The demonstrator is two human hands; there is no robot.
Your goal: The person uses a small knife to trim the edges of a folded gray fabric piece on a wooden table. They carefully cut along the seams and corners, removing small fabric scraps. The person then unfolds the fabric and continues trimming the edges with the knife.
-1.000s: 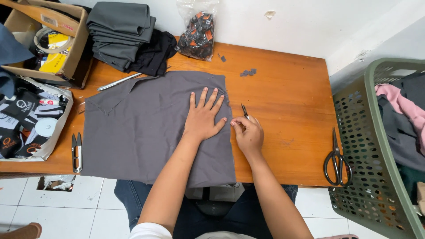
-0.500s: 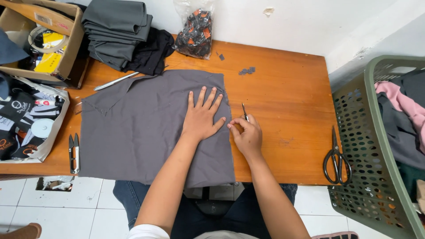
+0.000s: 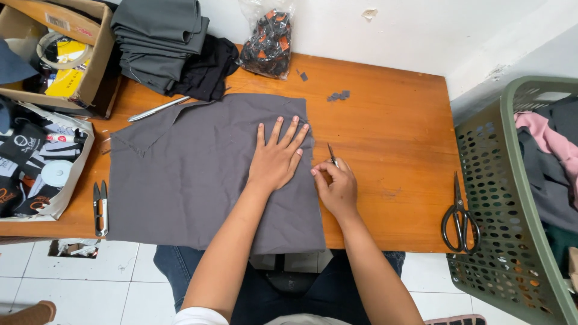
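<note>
Head view: you sit at a wooden tabletop (image 3: 385,120) with a grey fabric piece (image 3: 198,174) spread flat in front of you.
Left hand: your left hand (image 3: 277,159) lies open, palm down, fingers spread, pressing the cloth near its right edge; it grips nothing.
Right hand: your right hand (image 3: 337,186) is closed in a pinch around a small thin tool (image 3: 332,154), its tip pointing away from you, just beside the cloth's right edge; whether it is a snip or a marker, you cannot tell at this size.
Fabric position: the piece covers the left and middle of the tabletop, its near edge hanging slightly past the front, its top left corner creased.
Work done, as judged: the cloth looks smoothed and held ready; no cut or mark shows along the right edge.
Work left, as judged: the edge work under the tool seems barely begun, and a stack of folded grey cloth (image 3: 159,36) at the far side looks unhandled.
Idle tools: thread snips (image 3: 100,207) lie at the left front corner, large black scissors (image 3: 460,216) at the right edge, and a silver pen-like rod (image 3: 159,108) by the upper left of the cloth, all well apart from your hands.
Surroundings: a green laundry basket (image 3: 490,198) with clothes stands at your right; a cardboard box (image 3: 90,66) sits at the far left.
</note>
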